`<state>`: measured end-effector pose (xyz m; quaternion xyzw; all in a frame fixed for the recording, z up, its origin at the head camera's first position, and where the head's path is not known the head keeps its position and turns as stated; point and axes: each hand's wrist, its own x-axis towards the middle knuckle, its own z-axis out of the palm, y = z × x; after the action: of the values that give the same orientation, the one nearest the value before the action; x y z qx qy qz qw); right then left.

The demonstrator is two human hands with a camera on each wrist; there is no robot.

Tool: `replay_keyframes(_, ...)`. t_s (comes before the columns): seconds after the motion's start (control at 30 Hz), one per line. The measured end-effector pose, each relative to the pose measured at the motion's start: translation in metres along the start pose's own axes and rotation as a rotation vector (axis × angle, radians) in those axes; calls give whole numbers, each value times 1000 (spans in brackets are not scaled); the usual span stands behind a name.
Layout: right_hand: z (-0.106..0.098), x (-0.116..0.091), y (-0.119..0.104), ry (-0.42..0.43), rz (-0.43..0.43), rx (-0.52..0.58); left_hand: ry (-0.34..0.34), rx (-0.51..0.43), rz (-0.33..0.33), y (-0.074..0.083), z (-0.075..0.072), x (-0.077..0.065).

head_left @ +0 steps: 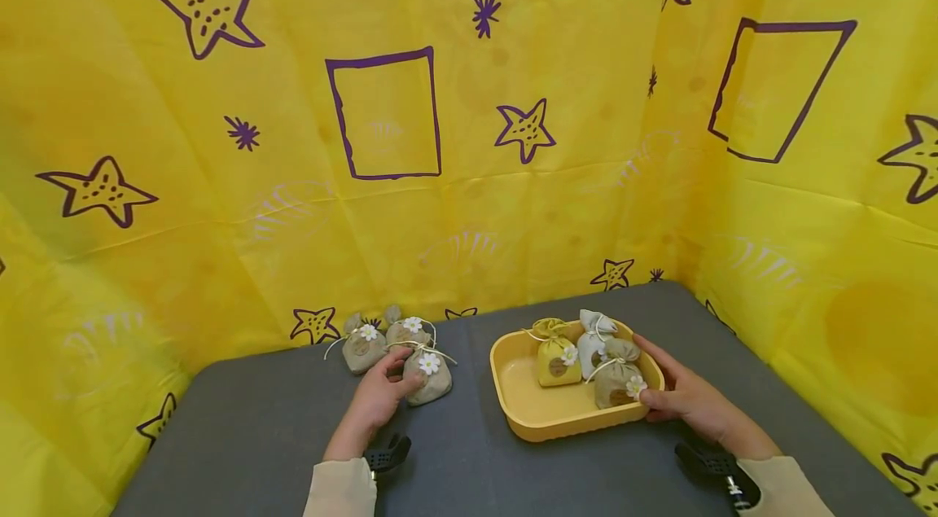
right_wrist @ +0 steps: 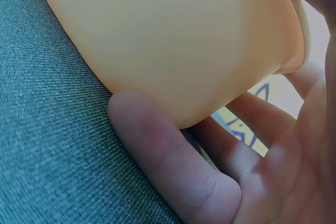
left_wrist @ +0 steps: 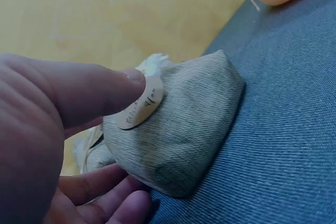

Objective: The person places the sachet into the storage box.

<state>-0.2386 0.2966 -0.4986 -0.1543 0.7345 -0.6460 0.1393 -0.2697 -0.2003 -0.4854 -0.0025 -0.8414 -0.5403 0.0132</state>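
My left hand (head_left: pixel 379 393) pinches a grey-beige drawstring sachet (head_left: pixel 434 388) with a white flower. In the left wrist view its thumb presses by the round tag (left_wrist: pixel 140 109), while other fingers curl under the sachet's side (left_wrist: pixel 184 124). Two similar sachets lie just behind, one a left sachet (head_left: pixel 361 354), the other a middle sachet (head_left: pixel 399 331). The right hand (head_left: pixel 685 396) grips the right end of a yellow tray (head_left: pixel 523 413), thumb at the rim, fingers along the outer wall (right_wrist: pixel 173 40). Inside the tray stand a yellow sachet (head_left: pixel 554 362), a pale grey sachet (head_left: pixel 589 350) and a grey-beige sachet (head_left: pixel 614 388).
A dark grey cloth covers the table (head_left: pixel 256 427). Yellow curtains (head_left: pixel 410 240) with purple stars and frames hang behind the table and along its right side. Black wrist straps (head_left: pixel 388 456) sit below both hands.
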Motion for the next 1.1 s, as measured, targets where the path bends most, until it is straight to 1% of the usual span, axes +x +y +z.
replay_keyframes(0.3, -1, 2, 2, 6, 30, -5, -3, 95, 74, -4, 5, 1)
replay_keyframes(0.5, -1, 0, 0, -1, 9, 2, -37, 114, 115, -1, 9, 0)
replay_keyframes(0.77, 1, -1, 1, 3, 11, 14, -88, 129, 127, 7, 10, -4)
replay_keyframes(0.97, 0, -1, 2, 1, 0, 11, -147, 147, 107, 5, 9, -4)
replay_keyframes(1.1, -1, 0, 3, 4, 6, 4, -177, 136, 131, 6, 9, -3)
